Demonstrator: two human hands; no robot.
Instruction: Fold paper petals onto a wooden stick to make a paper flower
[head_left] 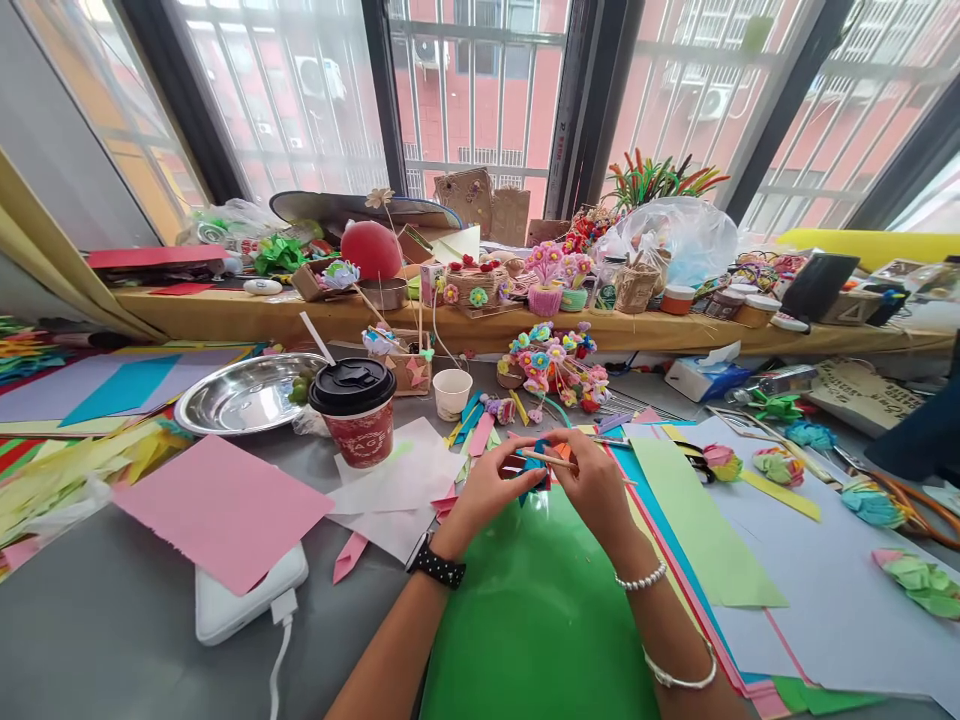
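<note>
Over a glossy green board (pixel 540 620), my two hands work close together. My left hand (pixel 491 492) is closed around a small piece of folded blue paper (pixel 532 476). A slim wooden stick (pixel 549 458) lies in the pinch of my right hand (pixel 594 485), its tip pointing left across the blue paper. The fingertips of both hands nearly meet over it, and they partly cover the paper. Small pink paper scraps (pixel 484 435) lie just beyond my left hand. A light green paper strip (pixel 705 520) rests to the right of my right hand.
At left stand a lidded coffee cup (pixel 360 425) and a metal bowl (pixel 240 400). A pink sheet (pixel 225 510) partly covers a white power bank (pixel 255 600) with a cable. Crumpled paper flowers (pixel 870 502) and scissors (pixel 919 500) lie right. Crocheted flowers (pixel 551 365) and a paper cup (pixel 452 395) stand behind.
</note>
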